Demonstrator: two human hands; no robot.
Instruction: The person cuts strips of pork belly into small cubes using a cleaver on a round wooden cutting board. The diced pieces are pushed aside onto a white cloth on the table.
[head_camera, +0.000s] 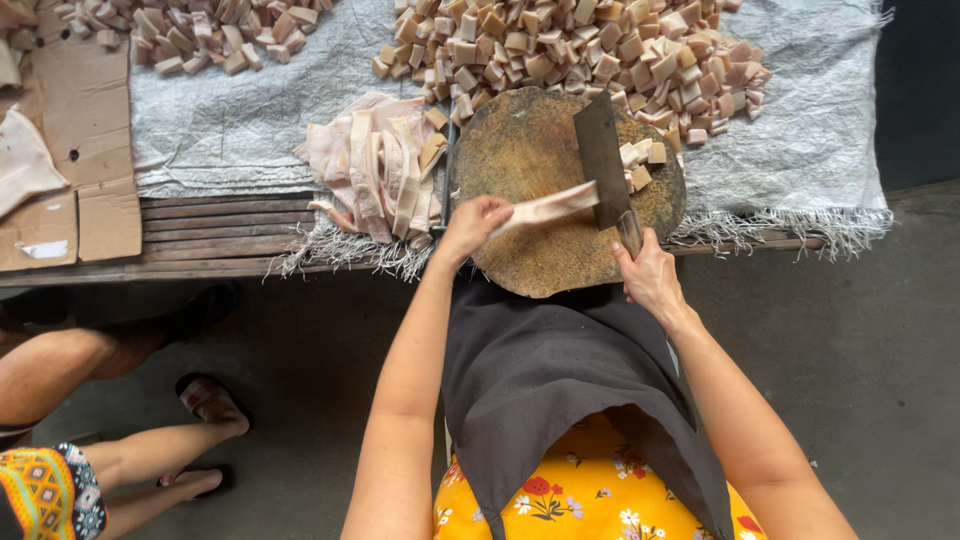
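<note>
A round, worn wooden chopping block (530, 150) lies on the edge of a low wooden table. My left hand (470, 225) pinches one end of a long pale strip of pork skin (550, 205) that stretches across the block. My right hand (650, 275) grips the handle of a dark rectangular cleaver (600, 155), whose blade stands across the strip's far end. A few cut cubes (640, 165) lie just right of the blade.
A pile of uncut strips (375, 165) lies left of the block. Heaps of cut cubes (580, 50) cover a grey woven sheet (810, 130). Cardboard (80, 150) lies far left. Another person's legs and sandals (205, 400) are at lower left.
</note>
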